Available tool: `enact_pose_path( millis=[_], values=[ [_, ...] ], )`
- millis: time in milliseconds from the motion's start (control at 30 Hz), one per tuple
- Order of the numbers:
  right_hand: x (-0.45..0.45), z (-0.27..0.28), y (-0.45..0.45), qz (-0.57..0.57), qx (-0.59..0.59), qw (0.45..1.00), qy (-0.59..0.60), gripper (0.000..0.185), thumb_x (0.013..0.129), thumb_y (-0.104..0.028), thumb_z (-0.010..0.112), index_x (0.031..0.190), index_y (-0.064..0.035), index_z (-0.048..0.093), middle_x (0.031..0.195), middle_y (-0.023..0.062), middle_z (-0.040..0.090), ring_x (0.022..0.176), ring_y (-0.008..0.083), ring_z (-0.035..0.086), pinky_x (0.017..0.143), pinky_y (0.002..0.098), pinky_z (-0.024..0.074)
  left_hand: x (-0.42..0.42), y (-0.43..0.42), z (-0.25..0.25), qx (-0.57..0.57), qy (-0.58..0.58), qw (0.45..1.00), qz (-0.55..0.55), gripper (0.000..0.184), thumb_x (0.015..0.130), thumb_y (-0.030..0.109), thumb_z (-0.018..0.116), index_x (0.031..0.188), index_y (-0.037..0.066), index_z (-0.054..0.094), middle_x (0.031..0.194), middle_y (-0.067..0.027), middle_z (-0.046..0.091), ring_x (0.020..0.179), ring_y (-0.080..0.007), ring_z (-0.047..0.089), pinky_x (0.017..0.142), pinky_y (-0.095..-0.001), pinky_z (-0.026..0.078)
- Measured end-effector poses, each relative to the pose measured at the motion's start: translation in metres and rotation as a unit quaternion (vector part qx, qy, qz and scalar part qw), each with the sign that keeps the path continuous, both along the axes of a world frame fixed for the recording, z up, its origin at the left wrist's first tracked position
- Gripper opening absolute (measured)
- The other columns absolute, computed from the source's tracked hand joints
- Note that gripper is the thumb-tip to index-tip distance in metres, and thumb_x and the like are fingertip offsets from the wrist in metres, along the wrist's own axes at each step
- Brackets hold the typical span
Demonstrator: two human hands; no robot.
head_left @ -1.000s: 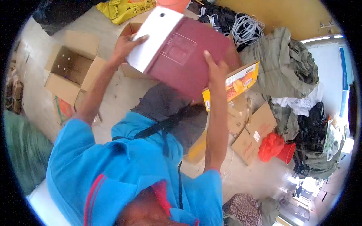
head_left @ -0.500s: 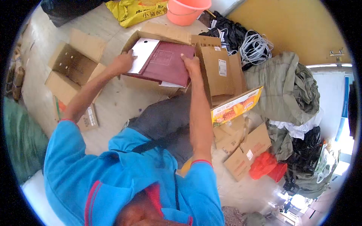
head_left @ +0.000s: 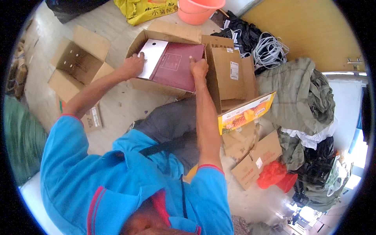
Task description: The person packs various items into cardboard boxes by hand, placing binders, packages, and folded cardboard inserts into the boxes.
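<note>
A maroon file binder (head_left: 178,66) with a white spine (head_left: 153,53) and a dark finger hole lies flat in the mouth of an open cardboard box (head_left: 174,28). At its left end my left hand (head_left: 134,66) is closed on the spine edge, one finger lying over the white surface. My right hand (head_left: 199,69) grips the opposite edge, thumb on top and the other fingers largely hidden. Whatever lies under the binder is hidden from view.
Another open carton (head_left: 80,62) stands at the left. To the right are a taller carton (head_left: 225,72), a yellow printed carton flap (head_left: 247,112) and flattened cardboard (head_left: 256,156). A pink bucket (head_left: 197,11), coiled cable (head_left: 270,53) and green cloth bundle (head_left: 290,88) lie beyond.
The binder sits slightly lower and squarer in the box. Pale sheet edges below it no longer show. My left hand has shifted, with a finger now extended over the spine.
</note>
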State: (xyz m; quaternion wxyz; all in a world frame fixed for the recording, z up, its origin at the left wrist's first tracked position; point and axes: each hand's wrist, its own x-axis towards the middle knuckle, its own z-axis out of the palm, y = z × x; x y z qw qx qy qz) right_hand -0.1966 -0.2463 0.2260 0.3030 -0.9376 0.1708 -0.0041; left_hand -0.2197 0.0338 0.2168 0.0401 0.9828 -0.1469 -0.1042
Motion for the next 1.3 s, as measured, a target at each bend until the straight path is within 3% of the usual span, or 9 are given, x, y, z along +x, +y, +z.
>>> enact_pose_path(
  millis=[200, 300, 367, 400, 600, 667, 900, 1033, 1300],
  values=[
    [-0.006, 0.004, 0.001, -0.005, -0.003, 1.000, -0.026, 0.045, 0.076, -0.036, 0.069, 0.082, 0.0083, 0.064, 0.085, 0.0292, 0.063, 0.083, 0.0436, 0.062, 0.074, 0.0444, 0.0497, -0.008, -0.003, 0.006, -0.004, 0.015, 0.997, 0.081, 0.047, 0.093, 0.036, 0.041, 0.117, -0.005, 0.042, 0.097, -0.0303, 0.056, 0.090, -0.0405, 0.060, 0.075, -0.0472, 0.049],
    [-0.001, 0.020, -0.012, 0.023, 0.124, 0.992, -0.016, 0.044, 0.075, -0.033, 0.071, 0.091, 0.0073, 0.063, 0.091, 0.0245, 0.063, 0.087, 0.0371, 0.062, 0.078, 0.0402, 0.0492, 0.001, 0.011, 0.019, -0.137, -0.027, 0.970, 0.199, 0.059, 0.085, 0.043, 0.057, 0.114, -0.008, 0.047, 0.095, -0.0282, 0.060, 0.089, -0.0361, 0.062, 0.077, -0.0444, 0.049],
    [-0.012, 0.035, -0.026, 0.046, 0.217, 0.975, -0.011, 0.046, 0.074, -0.030, 0.073, 0.099, 0.0070, 0.062, 0.096, 0.0194, 0.065, 0.090, 0.0305, 0.062, 0.080, 0.0372, 0.0487, 0.005, 0.029, 0.037, -0.380, 0.168, 0.866, 0.277, 0.067, 0.074, 0.045, 0.070, 0.109, -0.009, 0.054, 0.094, -0.0230, 0.063, 0.085, -0.0285, 0.064, 0.076, -0.0389, 0.050],
    [-0.027, 0.050, -0.030, 0.048, 0.335, 0.940, -0.039, 0.051, 0.073, -0.029, 0.074, 0.107, 0.0057, 0.058, 0.101, 0.0170, 0.063, 0.091, 0.0273, 0.061, 0.080, 0.0358, 0.0489, -0.004, 0.034, 0.058, -0.508, 0.287, 0.755, 0.301, 0.065, 0.070, 0.038, 0.076, 0.108, -0.010, 0.056, 0.094, -0.0174, 0.065, 0.081, -0.0224, 0.063, 0.074, -0.0339, 0.050],
    [-0.154, 0.087, -0.043, -0.009, 0.623, 0.782, 0.023, 0.062, 0.074, -0.015, 0.071, 0.127, -0.0008, 0.043, 0.116, 0.0129, 0.056, 0.105, 0.0249, 0.055, 0.093, 0.0398, 0.0431, -0.085, -0.014, 0.144, -0.600, 0.311, 0.699, 0.233, 0.062, 0.070, 0.023, 0.074, 0.118, -0.006, 0.049, 0.101, -0.0176, 0.063, 0.091, -0.0248, 0.063, 0.083, -0.0359, 0.050],
    [-0.207, 0.067, -0.049, -0.122, 0.726, 0.675, 0.051, 0.058, 0.074, -0.010, 0.069, 0.126, -0.0029, 0.044, 0.116, 0.0116, 0.056, 0.109, 0.0254, 0.053, 0.097, 0.0423, 0.0396, -0.098, -0.006, 0.100, -0.591, 0.358, 0.690, 0.215, 0.059, 0.071, 0.016, 0.072, 0.120, -0.004, 0.047, 0.104, -0.0159, 0.062, 0.091, -0.0232, 0.063, 0.084, -0.0346, 0.050],
    [-0.327, 0.038, -0.039, -0.193, 0.704, 0.683, 0.003, 0.060, 0.070, -0.007, 0.074, 0.124, -0.0027, 0.047, 0.118, 0.0103, 0.057, 0.107, 0.0264, 0.055, 0.094, 0.0412, 0.0424, -0.148, -0.031, 0.090, -0.523, 0.427, 0.718, 0.167, 0.062, 0.066, 0.014, 0.076, 0.118, -0.006, 0.049, 0.103, -0.0159, 0.063, 0.089, -0.0223, 0.063, 0.083, -0.0334, 0.049],
    [-0.344, 0.047, -0.039, -0.214, 0.603, 0.769, -0.015, 0.054, 0.069, -0.009, 0.075, 0.117, 0.0003, 0.052, 0.110, 0.0116, 0.061, 0.098, 0.0255, 0.060, 0.087, 0.0384, 0.0470, -0.172, -0.041, 0.079, -0.533, 0.400, 0.717, 0.206, 0.051, 0.069, 0.012, 0.074, 0.112, -0.006, 0.055, 0.100, -0.0152, 0.064, 0.085, -0.0209, 0.064, 0.078, -0.0315, 0.050],
    [-0.349, 0.044, -0.020, -0.201, 0.394, 0.897, -0.012, 0.038, 0.074, -0.010, 0.072, 0.106, 0.0048, 0.060, 0.099, 0.0125, 0.065, 0.088, 0.0207, 0.062, 0.077, 0.0322, 0.0476, -0.199, -0.050, 0.076, -0.427, 0.268, 0.850, 0.154, 0.036, 0.076, 0.016, 0.069, 0.103, -0.006, 0.061, 0.089, -0.0146, 0.067, 0.080, -0.0196, 0.064, 0.075, -0.0322, 0.050]
  ],
)
